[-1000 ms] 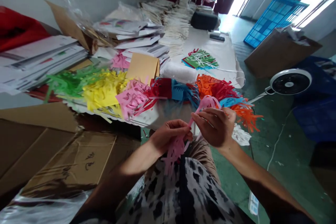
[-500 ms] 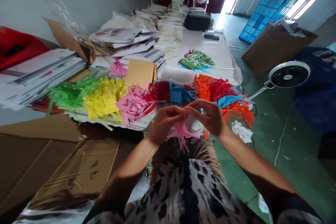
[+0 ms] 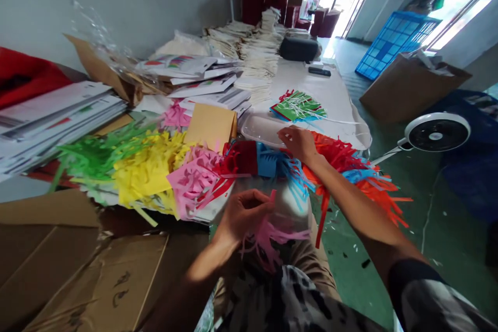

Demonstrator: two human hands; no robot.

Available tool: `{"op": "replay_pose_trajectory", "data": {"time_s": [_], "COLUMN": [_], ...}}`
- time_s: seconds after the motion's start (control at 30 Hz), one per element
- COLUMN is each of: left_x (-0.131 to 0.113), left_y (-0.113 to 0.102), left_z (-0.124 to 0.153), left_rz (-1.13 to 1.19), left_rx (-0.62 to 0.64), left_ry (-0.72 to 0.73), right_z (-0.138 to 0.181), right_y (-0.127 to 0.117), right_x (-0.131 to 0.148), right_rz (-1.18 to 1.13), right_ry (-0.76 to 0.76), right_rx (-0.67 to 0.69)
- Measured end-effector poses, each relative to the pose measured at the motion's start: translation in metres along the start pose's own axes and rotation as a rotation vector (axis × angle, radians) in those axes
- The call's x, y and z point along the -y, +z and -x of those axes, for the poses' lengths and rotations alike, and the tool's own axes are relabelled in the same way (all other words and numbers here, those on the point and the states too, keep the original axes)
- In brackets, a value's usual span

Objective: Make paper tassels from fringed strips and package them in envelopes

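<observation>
My left hand (image 3: 244, 213) is closed on a bunch of pink fringed paper (image 3: 268, 238), held above my lap. My right hand (image 3: 298, 142) reaches forward onto the table edge, fingers curled over the orange fringed paper (image 3: 330, 153), next to a clear plastic tray (image 3: 260, 129). Whether it grips a piece I cannot make out. Along the table's front edge lie piles of cut paper: green (image 3: 93, 155), yellow (image 3: 148, 171), pink (image 3: 192, 179), red (image 3: 239, 158) and blue (image 3: 272, 161).
Brown cardboard boxes (image 3: 78, 264) sit low at my left. Stacked printed sheets (image 3: 54, 114), a tan envelope (image 3: 212, 124) and white paper stacks (image 3: 257, 57) cover the table. A small pile of mixed cut papers (image 3: 298, 105) lies further back. A fan (image 3: 436, 135) stands on the green floor.
My right hand let go of the pink paper and moved forward onto the orange pile at the table edge. My left hand kept the pink bunch and dropped a little lower.
</observation>
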State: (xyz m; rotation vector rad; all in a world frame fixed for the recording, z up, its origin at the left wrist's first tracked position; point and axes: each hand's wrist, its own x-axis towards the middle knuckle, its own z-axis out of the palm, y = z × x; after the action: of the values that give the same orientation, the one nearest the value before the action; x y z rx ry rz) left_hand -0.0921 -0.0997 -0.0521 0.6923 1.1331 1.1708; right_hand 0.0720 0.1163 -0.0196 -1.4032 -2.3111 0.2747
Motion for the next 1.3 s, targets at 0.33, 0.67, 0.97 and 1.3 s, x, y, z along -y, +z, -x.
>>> {"op": "replay_pose_trajectory", "data": {"time_s": [0.33,0.67,0.97,1.3], "left_x": [-0.001,-0.007,-0.012,-0.007], "left_y": [-0.006,0.005,0.026,0.035], "left_z": [-0.013,0.005,0.036,0.052], "left_rz": [0.105,0.172,0.075,-0.086], "left_rx": [-0.046,-0.130,-0.057,-0.016], "left_ry": [-0.008,0.088,0.291,0.445], "right_z": [-0.047,0.029,0.154,0.178], "right_y": [0.036,-0.020,-0.067,-0.085], "right_x": [-0.005,0.030,0.076,0.077], "right_rz": [0.128,-0.173,-0.587,-0.577], "right_ry": [0.049,-0.059,-0.189,-0.280], "right_rx": [0.149,-0.054,0.036,0.016]}}
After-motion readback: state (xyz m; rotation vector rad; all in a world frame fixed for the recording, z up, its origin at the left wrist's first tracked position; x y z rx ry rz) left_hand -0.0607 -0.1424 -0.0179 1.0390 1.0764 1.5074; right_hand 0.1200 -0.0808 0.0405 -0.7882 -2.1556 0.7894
